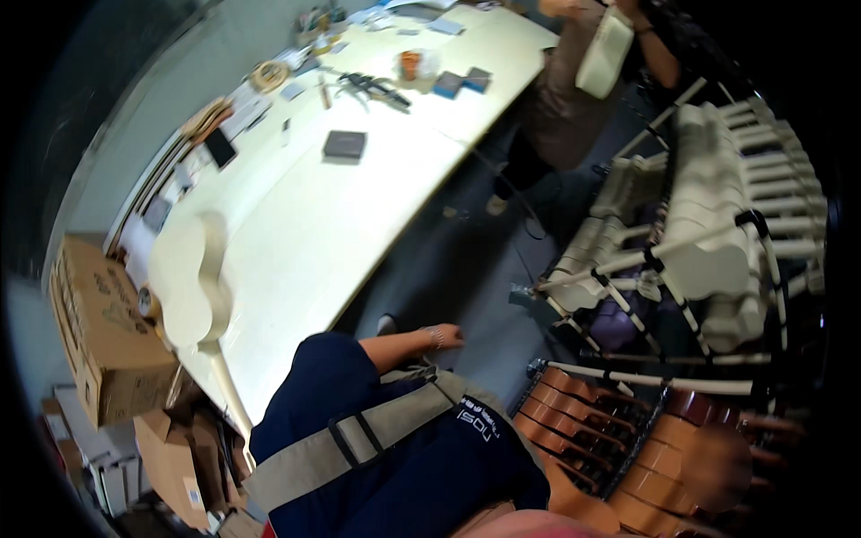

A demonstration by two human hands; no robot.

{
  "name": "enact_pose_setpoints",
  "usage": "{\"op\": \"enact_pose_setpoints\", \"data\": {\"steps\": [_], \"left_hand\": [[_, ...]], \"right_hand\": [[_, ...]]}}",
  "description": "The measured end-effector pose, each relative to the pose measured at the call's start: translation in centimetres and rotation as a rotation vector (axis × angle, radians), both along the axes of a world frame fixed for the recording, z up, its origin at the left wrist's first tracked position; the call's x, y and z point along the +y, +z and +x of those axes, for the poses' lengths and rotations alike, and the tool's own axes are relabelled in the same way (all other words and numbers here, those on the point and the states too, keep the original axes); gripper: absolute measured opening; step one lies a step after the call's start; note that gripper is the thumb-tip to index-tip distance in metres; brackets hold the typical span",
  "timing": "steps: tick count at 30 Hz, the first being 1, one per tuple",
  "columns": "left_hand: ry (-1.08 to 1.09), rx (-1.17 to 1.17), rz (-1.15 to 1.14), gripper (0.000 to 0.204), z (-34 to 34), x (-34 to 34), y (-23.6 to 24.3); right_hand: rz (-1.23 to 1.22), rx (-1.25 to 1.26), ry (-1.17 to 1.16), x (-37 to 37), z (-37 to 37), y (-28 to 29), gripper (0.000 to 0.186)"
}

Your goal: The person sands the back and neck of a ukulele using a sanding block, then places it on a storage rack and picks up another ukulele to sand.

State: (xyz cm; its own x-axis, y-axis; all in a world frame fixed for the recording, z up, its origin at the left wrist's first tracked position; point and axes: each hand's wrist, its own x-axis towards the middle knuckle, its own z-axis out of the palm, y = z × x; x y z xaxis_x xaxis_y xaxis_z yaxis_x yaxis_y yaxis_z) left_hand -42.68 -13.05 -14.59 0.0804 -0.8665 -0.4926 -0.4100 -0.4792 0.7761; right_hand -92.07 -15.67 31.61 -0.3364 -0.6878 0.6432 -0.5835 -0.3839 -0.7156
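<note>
Can see left hand (453, 336) out in front of navy shirt (309, 394), forearm bare, bracelet (437, 337) at wrist, fingers drawn in narrow; too blurred to tell of anything held. Cannot find right hand in view, so cannot tell its state. Place left hand above grey floor (502, 278), between near edge of white surface (287, 260) and a row of glossy brown guitar bodies (560, 417). Found pale unpainted guitar (184, 282) at left end of surface, neck slanting down toward navy shoulder, beside a cardboard box (134, 359). Noted farther along surface: flat dark box (344, 147), black phone (220, 148), dark tools (377, 90), two blue-sided blocks (462, 83), orange item (410, 65) in clear wrap, tape roll (269, 76) near the wall. Spotted co-worker (574, 108) past the far right edge, gripping a pale body (605, 54). Also logged, to the right, pale guitar bodies (704, 197) packed side by side on a rack (673, 269), with something purple (617, 325) low behind the bars.
</note>
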Motion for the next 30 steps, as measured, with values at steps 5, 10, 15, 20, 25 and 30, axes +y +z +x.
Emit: {"op": "enact_pose_setpoints", "data": {"steps": [5,10,15,20,25,30], "left_hand": [[0.231,0.236,-0.31,0.057,6.6,-0.3,11.3],[0.729,0.209,-0.569,0.059,14.3,4.6,18.5],[1.394,0.174,-0.707,0.052,19.1,14.7,23.5],[1.845,-0.353,-0.471,0.04,18.0,25.4,21.8],[2.145,-0.484,-0.267,0.043,14.5,29.4,19.5],[2.286,-0.617,0.151,0.053,13.3,30.3,17.8]], "right_hand": [[0.003,-0.293,0.265,-6.0,22.2,-2.5,0.038],[0.081,-0.526,0.555,-7.6,39.8,-4.5,0.026],[0.663,-0.915,1.158,-10.3,52.1,-10.8,0.009],[1.46,-0.879,1.513,-7.2,64.6,-19.9,0.018],[2.104,-0.375,1.371,-2.7,71.0,-27.6,0.035],[2.226,0.651,1.642,-2.7,74.6,-30.3,0.046]]}}
